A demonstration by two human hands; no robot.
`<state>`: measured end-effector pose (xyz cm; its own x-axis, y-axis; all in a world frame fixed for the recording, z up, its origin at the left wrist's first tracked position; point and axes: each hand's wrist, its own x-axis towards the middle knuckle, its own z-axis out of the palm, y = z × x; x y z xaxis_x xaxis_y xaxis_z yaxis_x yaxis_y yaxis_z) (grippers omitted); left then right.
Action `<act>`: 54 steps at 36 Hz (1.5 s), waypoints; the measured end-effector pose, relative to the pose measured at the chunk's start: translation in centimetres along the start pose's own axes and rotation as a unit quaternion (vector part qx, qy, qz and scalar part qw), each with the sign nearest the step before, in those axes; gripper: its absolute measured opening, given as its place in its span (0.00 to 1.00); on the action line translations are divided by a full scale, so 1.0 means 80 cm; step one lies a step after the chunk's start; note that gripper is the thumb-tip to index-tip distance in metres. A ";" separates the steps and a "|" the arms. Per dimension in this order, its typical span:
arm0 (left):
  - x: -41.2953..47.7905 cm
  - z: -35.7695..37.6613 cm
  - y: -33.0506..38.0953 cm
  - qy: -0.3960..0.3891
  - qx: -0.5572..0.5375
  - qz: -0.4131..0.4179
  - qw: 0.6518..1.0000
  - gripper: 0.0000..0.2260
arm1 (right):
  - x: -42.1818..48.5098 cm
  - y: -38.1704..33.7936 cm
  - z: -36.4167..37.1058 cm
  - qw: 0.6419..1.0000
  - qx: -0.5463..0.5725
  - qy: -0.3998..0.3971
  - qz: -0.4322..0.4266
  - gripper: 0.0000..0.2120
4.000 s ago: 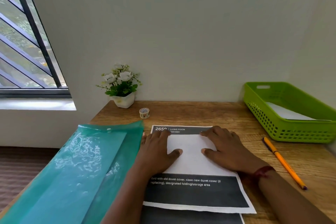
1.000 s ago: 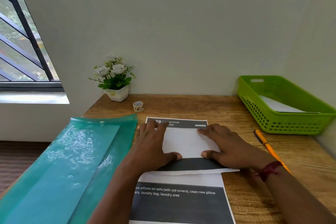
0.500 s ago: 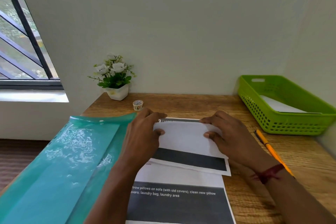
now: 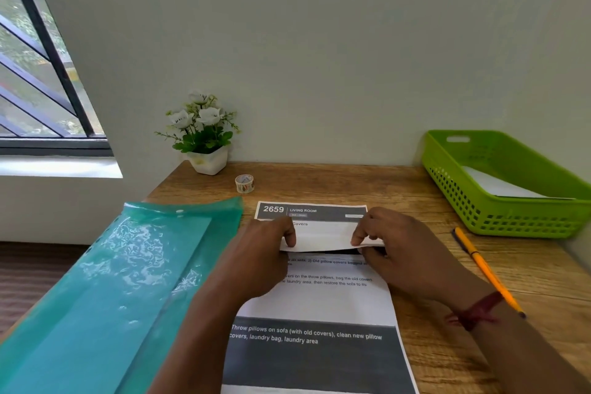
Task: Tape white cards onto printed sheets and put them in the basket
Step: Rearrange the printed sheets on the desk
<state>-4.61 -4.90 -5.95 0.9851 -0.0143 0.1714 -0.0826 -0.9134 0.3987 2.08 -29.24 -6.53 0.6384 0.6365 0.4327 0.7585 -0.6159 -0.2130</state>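
Wooden worktop point(image 4: 351, 182) carries a teal folder point(image 4: 112, 281) at left, the printed sheet point(image 4: 313, 304) before me and the green basket point(image 4: 511, 221) far right, paper point(image 4: 499, 185) already inside. My left hand point(image 4: 265, 253) and right hand point(image 4: 393, 249) each pinch a near corner of the white card point(image 4: 323, 237), lifted slightly over the sheet's upper part. I judge placement is underway; next, flatten it, then fetch the tape roll point(image 4: 244, 183).

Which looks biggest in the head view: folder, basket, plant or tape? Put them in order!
1. Folder, though it lies nearest the camera.
2. Basket.
3. Plant.
4. Tape, clearly the smallest.
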 end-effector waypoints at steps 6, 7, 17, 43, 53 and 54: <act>-0.005 0.000 0.006 -0.078 0.035 -0.010 0.996 0.14 | -0.004 -0.009 0.001 0.990 0.000 -0.130 0.052 0.11; -0.006 0.000 0.008 -0.091 0.040 -0.009 0.995 0.15 | -0.005 -0.011 0.002 0.987 -0.002 -0.148 0.058 0.12; -0.012 0.019 0.031 -0.128 0.151 0.029 0.980 0.25 | -0.005 -0.056 0.020 0.966 -0.098 -0.236 0.048 0.40; -0.011 0.036 0.037 -0.215 0.173 -0.069 0.959 0.32 | -0.012 -0.046 0.016 0.931 -0.044 -0.319 0.175 0.52; -0.007 0.028 0.043 -0.207 0.157 -0.078 0.962 0.32 | -0.004 -0.062 0.011 0.937 -0.058 -0.285 0.194 0.54; -0.005 0.025 0.046 -0.203 0.155 -0.076 0.964 0.32 | -0.002 -0.065 0.008 0.941 -0.064 -0.273 0.191 0.54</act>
<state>-5.03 -9.04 -6.35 0.9656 0.0282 -0.2586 0.0538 -0.9942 0.0926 -1.86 -25.87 -6.02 0.8598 0.4791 -0.1765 0.4602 -0.8769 -0.1388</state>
